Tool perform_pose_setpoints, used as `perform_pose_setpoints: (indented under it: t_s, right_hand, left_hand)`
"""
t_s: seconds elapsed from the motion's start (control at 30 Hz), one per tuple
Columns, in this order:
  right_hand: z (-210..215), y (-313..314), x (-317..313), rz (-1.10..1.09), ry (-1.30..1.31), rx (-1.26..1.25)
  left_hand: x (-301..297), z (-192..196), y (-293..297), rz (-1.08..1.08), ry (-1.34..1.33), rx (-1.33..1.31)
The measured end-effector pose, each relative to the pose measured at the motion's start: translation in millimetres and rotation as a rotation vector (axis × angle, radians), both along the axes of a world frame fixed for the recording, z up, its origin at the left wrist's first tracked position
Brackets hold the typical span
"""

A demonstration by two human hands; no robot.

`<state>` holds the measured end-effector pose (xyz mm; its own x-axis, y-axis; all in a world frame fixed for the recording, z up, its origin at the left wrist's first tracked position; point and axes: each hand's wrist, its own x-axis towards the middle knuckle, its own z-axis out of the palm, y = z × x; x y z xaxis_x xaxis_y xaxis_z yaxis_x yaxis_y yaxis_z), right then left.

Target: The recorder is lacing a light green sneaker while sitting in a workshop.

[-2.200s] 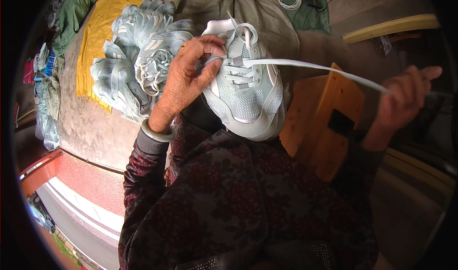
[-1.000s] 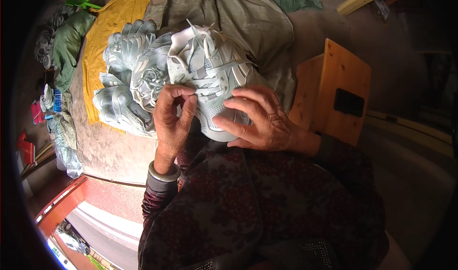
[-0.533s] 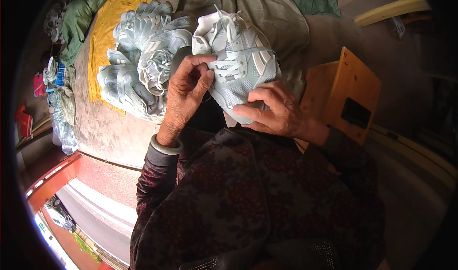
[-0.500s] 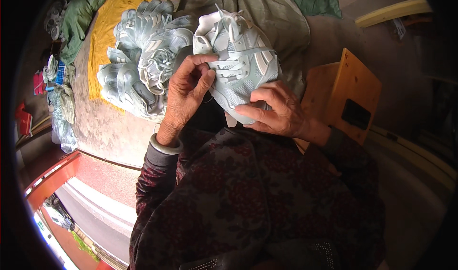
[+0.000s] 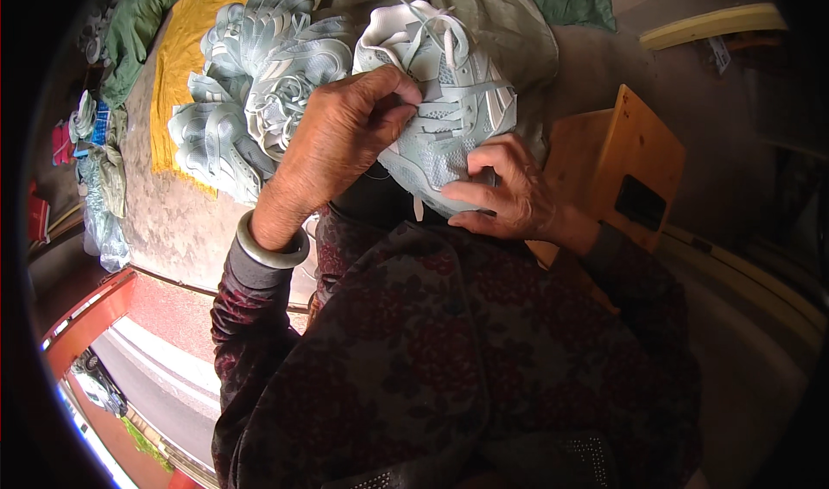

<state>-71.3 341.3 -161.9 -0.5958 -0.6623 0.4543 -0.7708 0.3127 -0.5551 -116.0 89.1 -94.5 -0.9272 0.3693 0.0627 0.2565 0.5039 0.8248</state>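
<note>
A pale grey-blue sneaker upper (image 5: 432,157), loosely laced, is held before my body with its toe toward me and its collar pointing away. My right hand (image 5: 509,191) grips the toe end from the right, its fingers curled over the mesh. At the left edge of the lacing, my left hand (image 5: 358,122) is closed in a pinch. Whatever sits between that thumb and forefinger is hidden. A fine thread-like line shows below the left hand, beside the upper.
Several similar sneaker uppers (image 5: 285,66) lie piled to the left, by a yellow cloth (image 5: 186,66). A greenish-grey sheet (image 5: 509,23) spreads beyond. At right stands a wooden stool or box (image 5: 643,144) with a dark phone-like slab (image 5: 641,201) on it.
My left hand has turned over and shifted right and slightly up along the lacing, fingers drawn together. The upper has tilted a little, with my right hand still on its toe.
</note>
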Motion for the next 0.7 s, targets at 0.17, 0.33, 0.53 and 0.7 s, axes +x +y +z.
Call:
perform_pose_setpoints:
  t_s: [0.17, 0.33, 0.53, 0.7]
  right_hand:
    - [-5, -5, 0, -0.027, 0.0, -0.028]
    - [-6, -8, 0, -0.041, -0.03, -0.03]
    - [-9, -9, 3, -0.066, 0.011, -0.057]
    - [-12, -10, 2, -0.059, 0.046, -0.057]
  left_hand:
    - [-2, 18, 6, -0.07, 0.136, -0.185]
    - [9, 34, 10, -0.119, 0.227, -0.311]
    - [20, 43, 14, -0.142, -0.019, -0.316]
    - [16, 68, 0, -0.245, -0.211, -0.437]
